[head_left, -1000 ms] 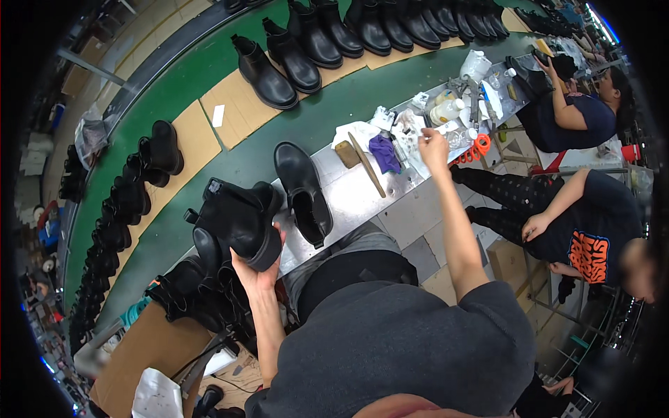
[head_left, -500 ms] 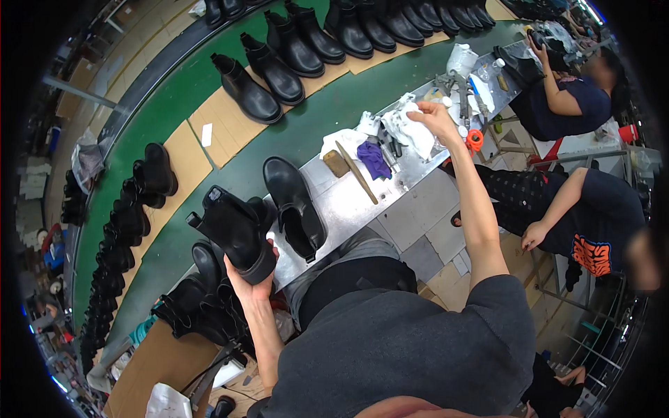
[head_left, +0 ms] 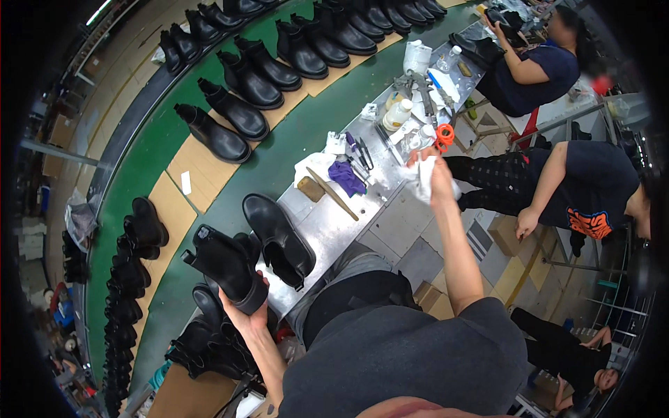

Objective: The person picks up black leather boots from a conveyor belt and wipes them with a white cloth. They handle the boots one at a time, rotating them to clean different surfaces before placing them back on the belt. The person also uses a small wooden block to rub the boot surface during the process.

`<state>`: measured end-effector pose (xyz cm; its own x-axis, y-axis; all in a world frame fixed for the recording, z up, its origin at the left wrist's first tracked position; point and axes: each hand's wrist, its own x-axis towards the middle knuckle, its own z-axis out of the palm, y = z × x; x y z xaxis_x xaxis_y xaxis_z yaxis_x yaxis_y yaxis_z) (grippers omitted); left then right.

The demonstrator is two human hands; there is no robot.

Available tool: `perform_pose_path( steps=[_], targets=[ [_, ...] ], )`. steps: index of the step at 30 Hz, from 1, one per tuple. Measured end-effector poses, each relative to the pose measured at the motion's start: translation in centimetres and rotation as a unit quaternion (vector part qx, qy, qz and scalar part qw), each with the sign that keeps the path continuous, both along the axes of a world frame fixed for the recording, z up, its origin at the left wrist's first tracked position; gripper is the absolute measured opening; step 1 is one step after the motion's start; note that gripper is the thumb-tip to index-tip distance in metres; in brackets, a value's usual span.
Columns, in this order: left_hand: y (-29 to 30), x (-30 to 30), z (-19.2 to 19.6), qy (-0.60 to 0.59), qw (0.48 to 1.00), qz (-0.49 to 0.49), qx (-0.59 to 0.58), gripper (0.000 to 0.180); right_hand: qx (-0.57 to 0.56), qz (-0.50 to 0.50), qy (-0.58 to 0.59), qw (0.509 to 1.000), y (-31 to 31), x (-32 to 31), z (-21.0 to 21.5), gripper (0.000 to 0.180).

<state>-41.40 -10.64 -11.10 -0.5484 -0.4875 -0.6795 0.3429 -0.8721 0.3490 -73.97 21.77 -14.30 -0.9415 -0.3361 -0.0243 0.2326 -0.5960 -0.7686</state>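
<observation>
My left hand (head_left: 245,313) grips a black leather ankle boot (head_left: 226,268) by its heel end, with the sole edge toward me. Beside it another black ankle boot (head_left: 277,233) lies on the metal bench (head_left: 296,296). Bunched in my closed right hand (head_left: 440,182) is a white cloth (head_left: 423,180), just off the bench's near edge. Close to that hand are orange-handled scissors (head_left: 444,136) and a white bottle (head_left: 398,115). Between my hands, a purple cloth (head_left: 346,179), a wooden stick (head_left: 334,195) and a brown block (head_left: 309,189) rest on the bench.
Black boots (head_left: 300,49) line cardboard strips on the green conveyor (head_left: 230,184), with more at the left. Several boots (head_left: 202,348) are heaped by my left forearm. To my right one person (head_left: 533,76) handles a boot; another (head_left: 599,181) is nearer.
My right hand has lifted the white cloth off the bench and drawn it toward the near edge, uncovering bottles. The boot stays in my left hand. The whole view has shifted.
</observation>
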Motion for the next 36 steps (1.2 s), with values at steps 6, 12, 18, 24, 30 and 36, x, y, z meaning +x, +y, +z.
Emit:
perform_pose_path(
  steps=[6,12,18,24,30,36],
  targets=[
    [0.4,0.3,2.0,-0.012,0.999,0.037,-0.013,0.056,0.051,0.009,-0.134,0.99,-3.2,-1.6,0.8,0.027],
    [-0.1,1.1,1.5,-0.006,1.0,0.022,-0.003,0.058,0.091,-0.029,-0.168,0.981,-2.9,-1.3,-0.5,0.033],
    [-0.2,0.8,1.8,-0.003,0.999,0.032,-0.004,0.057,0.102,-0.102,-0.157,0.977,-2.1,-3.5,-0.7,0.033],
    [-0.1,-0.4,2.4,-0.016,0.999,0.03,0.001,0.056,0.127,-0.14,-0.116,0.975,-3.3,-11.2,-3.9,0.057],
    [0.0,0.2,3.2,-0.009,0.999,0.038,-0.02,0.054,0.238,-0.259,-0.029,0.936,-4.1,-8.7,-0.7,0.056],
    [-0.7,-0.9,3.4,-0.018,0.998,0.043,-0.05,0.046,0.278,-0.047,-0.101,0.954,6.0,-10.2,-5.4,0.053]
  ],
)
